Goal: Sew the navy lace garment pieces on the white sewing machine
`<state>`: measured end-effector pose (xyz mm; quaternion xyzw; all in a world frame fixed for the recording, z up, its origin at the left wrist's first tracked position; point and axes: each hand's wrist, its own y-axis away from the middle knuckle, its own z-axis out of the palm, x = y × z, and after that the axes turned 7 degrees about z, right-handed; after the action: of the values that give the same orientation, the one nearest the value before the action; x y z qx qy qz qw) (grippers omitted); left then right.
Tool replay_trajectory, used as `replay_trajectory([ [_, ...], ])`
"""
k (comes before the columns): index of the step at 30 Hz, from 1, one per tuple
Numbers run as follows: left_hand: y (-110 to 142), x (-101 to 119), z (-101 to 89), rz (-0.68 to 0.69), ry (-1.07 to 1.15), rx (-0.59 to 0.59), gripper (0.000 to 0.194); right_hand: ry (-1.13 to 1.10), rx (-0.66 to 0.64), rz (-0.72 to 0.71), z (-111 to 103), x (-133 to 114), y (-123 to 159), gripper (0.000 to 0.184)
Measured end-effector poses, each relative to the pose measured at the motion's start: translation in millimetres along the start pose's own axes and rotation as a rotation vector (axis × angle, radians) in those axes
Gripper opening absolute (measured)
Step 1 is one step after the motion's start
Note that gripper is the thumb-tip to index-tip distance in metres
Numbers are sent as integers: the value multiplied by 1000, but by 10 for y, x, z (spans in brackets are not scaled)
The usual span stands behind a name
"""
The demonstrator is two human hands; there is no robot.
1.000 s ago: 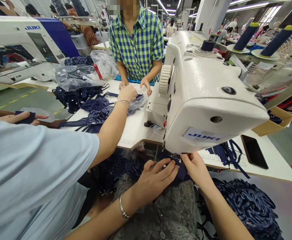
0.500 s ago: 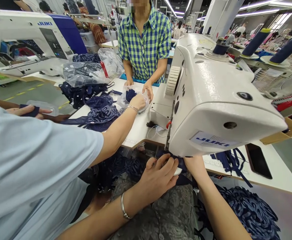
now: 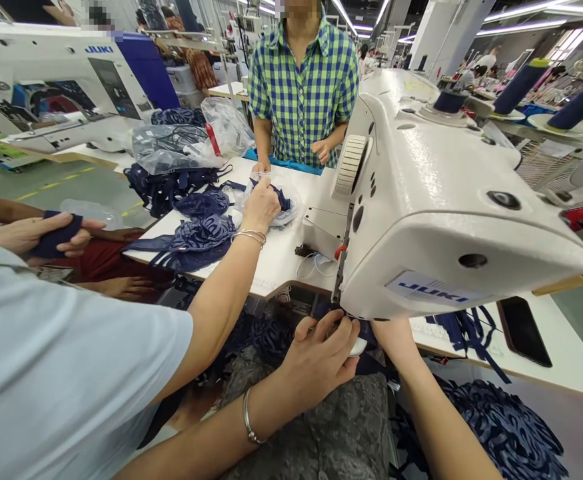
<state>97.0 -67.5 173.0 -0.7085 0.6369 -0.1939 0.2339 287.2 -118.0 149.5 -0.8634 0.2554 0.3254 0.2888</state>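
My left hand [image 3: 316, 360], with a silver bangle on the wrist, is curled on a piece of navy fabric [image 3: 371, 363] under the head of the white JUKI sewing machine [image 3: 446, 220]. Its thumb and fingers pinch close to a small white part [image 3: 358, 347]. My right hand [image 3: 396, 339] reaches in from the right onto the same fabric, its fingers hidden beneath the machine head. Grey patterned cloth [image 3: 341, 427] lies over my lap below both hands.
A co-worker in a light blue sleeve [image 3: 71, 373] reaches over the white table [image 3: 281, 257], a hand in a clear plastic bag [image 3: 276, 200] of navy pieces. A person in a checked shirt [image 3: 304, 87] stands behind. A black phone [image 3: 524, 330] lies at the right; navy trim heaps [image 3: 501, 420] sit below.
My hands have slid further under the machine head. The co-worker's hand has gone into the plastic bag. The person in the checked shirt has drawn one hand back off the table.
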Motion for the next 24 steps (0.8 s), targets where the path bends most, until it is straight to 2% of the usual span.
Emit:
replay_trajectory([
  [11,-17,1,10,9,-46,62,35,73,-3,-24,-7,218,38,26],
  [19,-1,3,36,19,-82,76,30,110,-26,-54,1,92,44,25],
  [24,16,-6,75,41,-123,77,34,123,-18,-64,1,120,45,25],
])
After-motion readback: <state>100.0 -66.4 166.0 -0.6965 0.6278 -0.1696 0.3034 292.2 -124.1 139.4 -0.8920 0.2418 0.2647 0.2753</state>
